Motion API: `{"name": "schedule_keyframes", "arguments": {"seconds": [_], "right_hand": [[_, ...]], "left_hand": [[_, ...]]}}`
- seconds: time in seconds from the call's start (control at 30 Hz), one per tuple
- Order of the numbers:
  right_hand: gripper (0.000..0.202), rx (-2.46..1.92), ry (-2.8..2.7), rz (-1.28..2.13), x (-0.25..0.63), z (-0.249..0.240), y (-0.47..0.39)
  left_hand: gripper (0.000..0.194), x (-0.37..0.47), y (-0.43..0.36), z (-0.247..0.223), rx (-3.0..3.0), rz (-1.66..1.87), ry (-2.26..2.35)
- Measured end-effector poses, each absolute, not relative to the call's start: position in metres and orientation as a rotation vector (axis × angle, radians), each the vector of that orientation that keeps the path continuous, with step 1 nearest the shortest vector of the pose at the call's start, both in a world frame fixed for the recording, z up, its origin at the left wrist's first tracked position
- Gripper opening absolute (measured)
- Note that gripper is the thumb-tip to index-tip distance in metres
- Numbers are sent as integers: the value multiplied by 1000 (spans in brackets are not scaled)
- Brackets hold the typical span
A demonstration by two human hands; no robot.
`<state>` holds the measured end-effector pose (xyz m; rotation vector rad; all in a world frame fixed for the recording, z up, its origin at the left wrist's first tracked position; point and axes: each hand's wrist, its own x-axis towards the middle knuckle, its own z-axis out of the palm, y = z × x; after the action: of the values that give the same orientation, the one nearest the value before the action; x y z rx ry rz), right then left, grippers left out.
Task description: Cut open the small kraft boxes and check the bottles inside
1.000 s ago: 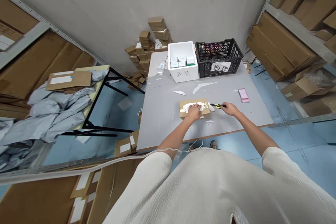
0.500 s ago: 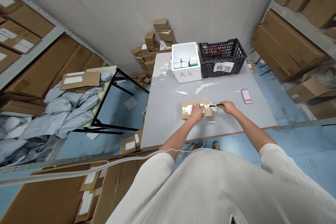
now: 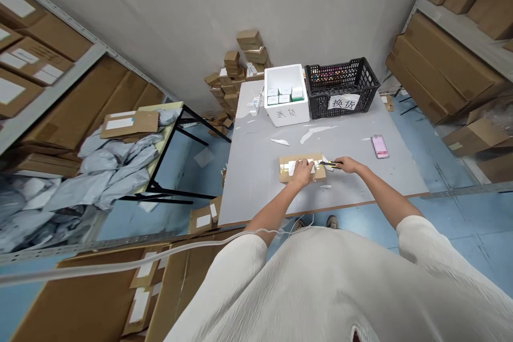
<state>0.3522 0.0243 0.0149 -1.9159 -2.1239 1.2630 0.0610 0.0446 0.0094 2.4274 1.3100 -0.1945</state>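
Grey table [image 3: 256, 184], cardboard box [image 3: 284, 172], white bin [image 3: 288, 115], black crate [image 3: 318, 103], pale scraps [image 3: 279, 142]

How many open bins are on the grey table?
2. The white bin stands at the back of the grey table, and the black crate is right beside it, on its right. The carton under the left hand isn't counted.

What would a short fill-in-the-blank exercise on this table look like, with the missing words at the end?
The knife is in the person's ____ hand.
The left hand rests on ____ of the cardboard box.
The crate beside the white bin is coloured ____.
Missing words: right; top; black.
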Motion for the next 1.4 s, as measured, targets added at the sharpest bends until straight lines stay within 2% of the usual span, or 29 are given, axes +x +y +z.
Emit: {"name": "schedule_keyframes", "arguments": {"seconds": [0.27, 0.4, 0.53, 0.6, 0.7, 0.77, 0.9, 1.03, 1.1, 1.27, 1.4], "right_hand": [[36, -1862, -1950, 1485, 357, 12, 7], [34, -1964, -1785, 1438, 362, 10, -2], [33, -1937, -1578, 1422, 367, 12, -10], [34, -1900, -1559, 1417, 366, 15, -14], [39, -1915, -1641, 1306, 360, 23, -19], [43, -1923, -1764, 1179, 355, 30, -22], [44, -1915, -2064, 889, 348, 40, -27], [45, -1963, -2218, 789, 343, 41, -30], [44, -1990, -2261, 735, 342, 39, -28], [43, -2007, -2311, 690, 339, 37, -22], [44, -2040, -2245, 660, 334, 33, -25]], "left_hand": [[69, 61, 46, 9, 2419, -157, 1326], [68, 58, 46, 5, 2427, -174, 1297], [79, 56, 45, 3, 2419, -84, 1305], [74, 56, 46, 7, 2384, -24, 1343], [53, 60, 50, 13, 2337, 29, 1420], [48, 63, 54, 16, 2317, 34, 1461], [55, 71, 58, 14, 2312, 28, 1509], [70, 78, 69, 13, 2345, -37, 1519], [67, 80, 78, 15, 2345, -109, 1498], [46, 78, 87, 17, 2354, -172, 1462], [56, 73, 73, 10, 2454, -50, 1402]]}}
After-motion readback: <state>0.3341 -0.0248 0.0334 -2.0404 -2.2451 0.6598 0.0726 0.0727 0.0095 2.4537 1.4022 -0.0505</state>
